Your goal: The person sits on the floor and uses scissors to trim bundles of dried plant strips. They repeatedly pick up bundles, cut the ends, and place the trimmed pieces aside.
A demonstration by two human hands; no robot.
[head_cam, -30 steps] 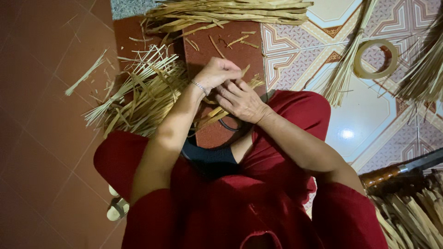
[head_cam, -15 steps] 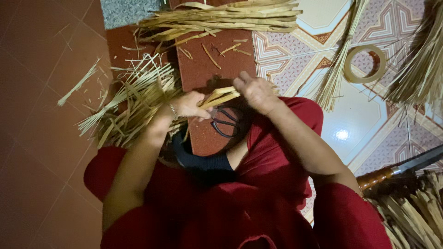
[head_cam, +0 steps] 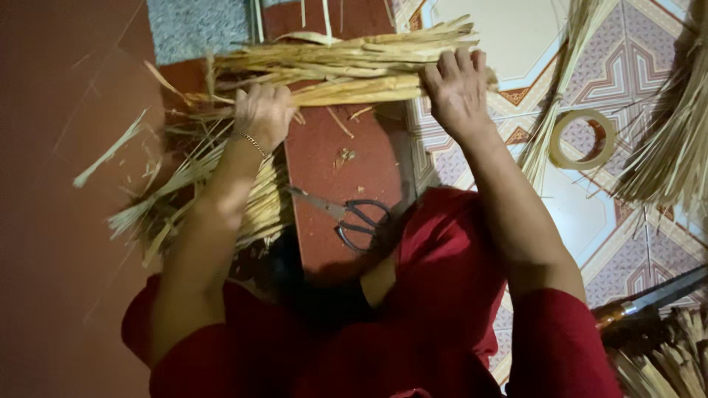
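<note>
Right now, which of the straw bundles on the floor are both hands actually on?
The straw bundle at the top, lying crosswise: left hand and right hand both grip it. The loose pile at left and the fanned bundles at right lie untouched.

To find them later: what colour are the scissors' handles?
Black, on the scissors lying on the red floor; the head view shows them.

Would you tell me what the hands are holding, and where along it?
Both grip one bundle of dried straw: the left hand near its left end, the right hand near its right end.
</note>
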